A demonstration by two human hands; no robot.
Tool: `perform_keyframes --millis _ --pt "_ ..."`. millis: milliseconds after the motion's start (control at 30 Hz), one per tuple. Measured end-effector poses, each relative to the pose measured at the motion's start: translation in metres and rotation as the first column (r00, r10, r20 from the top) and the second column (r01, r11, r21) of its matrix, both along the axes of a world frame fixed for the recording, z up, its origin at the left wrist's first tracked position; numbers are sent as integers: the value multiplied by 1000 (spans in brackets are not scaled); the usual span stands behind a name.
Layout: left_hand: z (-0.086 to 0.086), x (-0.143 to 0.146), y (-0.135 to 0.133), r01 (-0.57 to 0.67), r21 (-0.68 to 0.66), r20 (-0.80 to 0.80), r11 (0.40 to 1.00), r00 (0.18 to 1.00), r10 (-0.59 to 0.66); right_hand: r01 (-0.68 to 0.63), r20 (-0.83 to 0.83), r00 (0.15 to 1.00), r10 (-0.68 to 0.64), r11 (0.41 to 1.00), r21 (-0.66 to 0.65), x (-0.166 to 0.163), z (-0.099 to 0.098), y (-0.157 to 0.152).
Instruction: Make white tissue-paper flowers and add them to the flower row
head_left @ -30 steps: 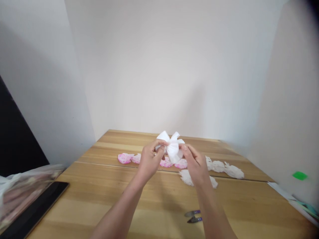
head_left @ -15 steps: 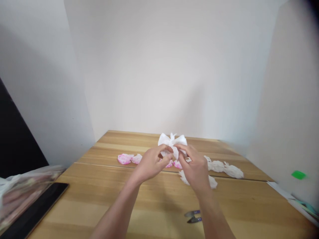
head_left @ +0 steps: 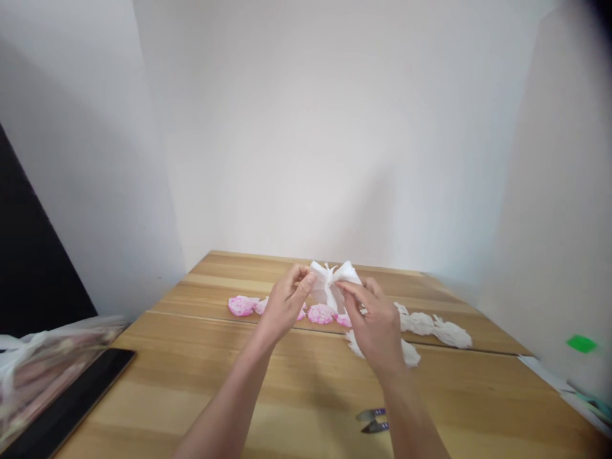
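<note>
Both hands hold a white tissue-paper bow [head_left: 329,280], gathered at its middle and fanned out on either side, above the table. My left hand [head_left: 287,296] pinches the bow's left wing between thumb and fingers. Close to the knot, my right hand [head_left: 375,312] grips the right part with thumb and forefinger. Behind and below lie pink-and-white paper flowers [head_left: 321,313] in a row. White paper flowers [head_left: 452,333] continue it to the right, and another white one [head_left: 410,352] is partly hidden by my right hand.
Thread snips [head_left: 373,421] lie near my right forearm, their handles hidden. A dark tablet or phone [head_left: 71,405] rests at the left beside a clear plastic bag [head_left: 57,363]. Papers [head_left: 564,395] line the right edge of the wooden table [head_left: 201,389]; walls stand behind and at the sides.
My left hand has shifted from the bow's lower middle up to its left wing. The bow has turned slightly, and its wings stand differently. My right hand stays near the knot.
</note>
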State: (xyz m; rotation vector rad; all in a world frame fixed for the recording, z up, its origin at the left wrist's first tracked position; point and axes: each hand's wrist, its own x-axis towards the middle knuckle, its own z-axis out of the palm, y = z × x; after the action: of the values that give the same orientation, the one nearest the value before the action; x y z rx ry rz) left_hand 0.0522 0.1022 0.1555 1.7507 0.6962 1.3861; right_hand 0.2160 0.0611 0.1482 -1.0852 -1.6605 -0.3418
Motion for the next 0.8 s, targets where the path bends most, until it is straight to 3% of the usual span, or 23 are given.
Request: perform_keyframes --millis 433,700,800 --pt "-1 7 -5 -132 107 -110 985 984 143 -61 66 996 58 998 35 0 -4 6" --pt "-4 10 -3 -115 76 -50 990 992 119 -114 -39 993 110 985 -130 3 -1 4" --pt "-4 10 -3 -92 86 -56 992 994 97 -101 -56 994 94 987 -124 3 3 1"
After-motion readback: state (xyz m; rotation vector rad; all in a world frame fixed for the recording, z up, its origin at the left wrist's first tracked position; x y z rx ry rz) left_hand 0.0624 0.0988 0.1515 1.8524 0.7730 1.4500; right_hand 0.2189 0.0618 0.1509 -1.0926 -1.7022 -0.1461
